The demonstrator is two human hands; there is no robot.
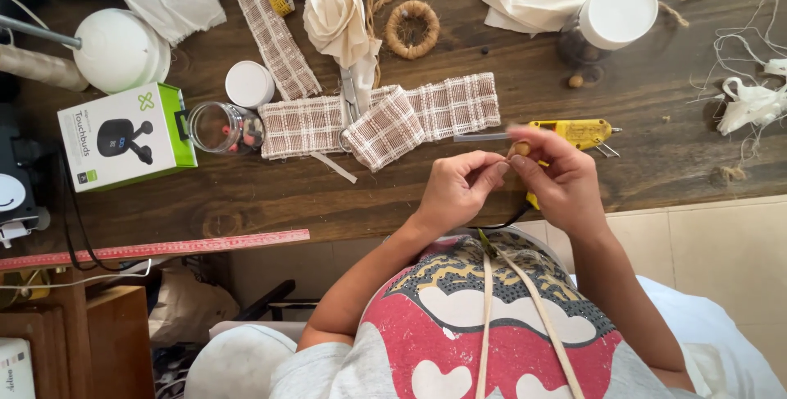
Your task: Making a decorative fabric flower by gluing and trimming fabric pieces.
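My left hand (pixel 461 187) and my right hand (pixel 559 176) meet above the front edge of the wooden table (pixel 246 194). Between their fingertips they pinch a small brownish bead-like piece (pixel 520 150); what it is exactly I cannot tell. A cream cord (pixel 489 300) runs up over my chest toward the hands. A yellow glue gun (pixel 579 132) lies on the table just behind my right hand. A checked woven fabric strip (pixel 385 120) lies flat beyond my left hand, with scissors (pixel 350 100) resting on it.
A cream fabric rose (pixel 336 13), a twine ring (pixel 412 29), a white-lidded jar (pixel 615 13), a clear jar on its side (pixel 223 128) with its white lid (pixel 249 84), a green-and-white box (pixel 127 135), a white lamp (pixel 119 50) and a red ruler (pixel 156 249) surround the work area.
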